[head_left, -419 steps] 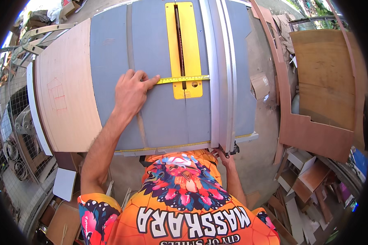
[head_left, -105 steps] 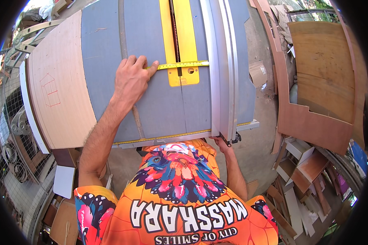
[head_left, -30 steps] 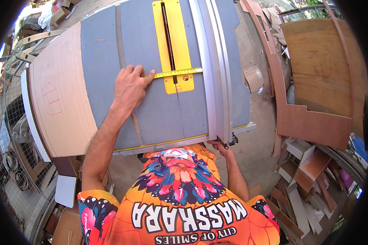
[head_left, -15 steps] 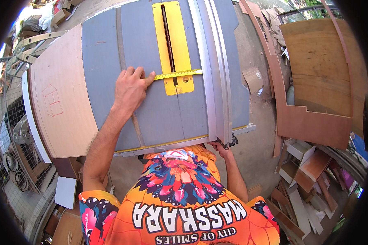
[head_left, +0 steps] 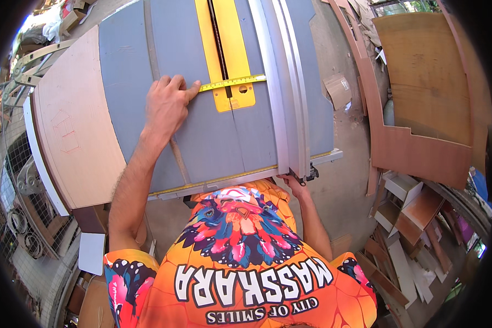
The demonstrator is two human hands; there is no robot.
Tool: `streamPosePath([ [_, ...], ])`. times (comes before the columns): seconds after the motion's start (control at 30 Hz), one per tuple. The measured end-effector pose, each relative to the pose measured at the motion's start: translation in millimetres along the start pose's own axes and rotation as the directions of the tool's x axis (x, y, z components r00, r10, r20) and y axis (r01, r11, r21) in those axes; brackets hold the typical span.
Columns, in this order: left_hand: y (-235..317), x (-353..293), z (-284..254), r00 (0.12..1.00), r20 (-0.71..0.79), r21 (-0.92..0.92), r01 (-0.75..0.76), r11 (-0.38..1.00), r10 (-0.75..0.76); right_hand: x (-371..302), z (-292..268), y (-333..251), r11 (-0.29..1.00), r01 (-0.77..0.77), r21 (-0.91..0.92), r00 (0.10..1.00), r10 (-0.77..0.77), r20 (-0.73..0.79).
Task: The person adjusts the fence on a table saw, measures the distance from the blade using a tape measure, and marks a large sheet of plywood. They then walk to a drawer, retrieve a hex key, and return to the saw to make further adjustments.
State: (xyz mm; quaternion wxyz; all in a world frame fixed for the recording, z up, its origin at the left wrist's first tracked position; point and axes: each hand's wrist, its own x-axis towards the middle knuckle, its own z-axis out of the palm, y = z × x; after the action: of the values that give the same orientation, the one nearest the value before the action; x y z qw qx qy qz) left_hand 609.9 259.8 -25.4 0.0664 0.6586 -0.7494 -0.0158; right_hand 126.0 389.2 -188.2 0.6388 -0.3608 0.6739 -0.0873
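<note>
My left hand [head_left: 168, 104] is closed on a yellow tape measure [head_left: 232, 83], over the grey-blue top of a table saw [head_left: 197, 136]. The tape's blade runs out to the right, across the yellow throat plate [head_left: 236, 101] and its dark slot, and its tip meets the side of the silver rip fence [head_left: 273, 109]. The tape's case does not show. At the near end of the fence, my right hand [head_left: 296, 187] grips its front end beside a black clamp [head_left: 311, 173]; some of the fingers are hidden under the front rail.
A pale wooden panel [head_left: 74, 131] with red pencil lines adjoins the saw's left side. Brown boards [head_left: 415, 145] stand to the right, above a pile of wood offcuts [head_left: 404, 262]. A cardboard piece [head_left: 338, 90] lies on the floor. A measuring scale [head_left: 218, 182] runs along the front rail.
The view has shifted a little, so the saw top sits higher in the picture. Both hands keep their places, and the tape still spans from the left hand to the fence.
</note>
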Motion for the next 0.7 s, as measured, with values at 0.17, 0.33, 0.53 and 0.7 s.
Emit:
streamPosePath([
  [0.17,-1.6,-2.9,4.5,1.0,0.019,0.023,0.009,1.0,-0.01,-8.8,-1.8,-38.5,0.957,-0.194,0.214,0.968,0.151,0.202],
  [0.33,0.4,-0.4,1.9,1.0,0.014,0.012,0.009,1.0,-0.009,-6.0,-3.6,-18.9,0.981,-0.123,0.147,0.985,0.104,0.135],
  [0.53,0.3,-0.9,2.8,0.999,0.029,0.012,0.021,1.0,-0.022,-11.8,0.4,-38.9,0.979,-0.164,0.121,0.98,0.148,0.13],
  [0.7,1.4,0.0,2.5,0.999,0.026,0.007,0.03,1.0,-0.03,-9.1,-5.6,-41.4,0.966,-0.231,0.116,0.956,0.203,0.213],
])
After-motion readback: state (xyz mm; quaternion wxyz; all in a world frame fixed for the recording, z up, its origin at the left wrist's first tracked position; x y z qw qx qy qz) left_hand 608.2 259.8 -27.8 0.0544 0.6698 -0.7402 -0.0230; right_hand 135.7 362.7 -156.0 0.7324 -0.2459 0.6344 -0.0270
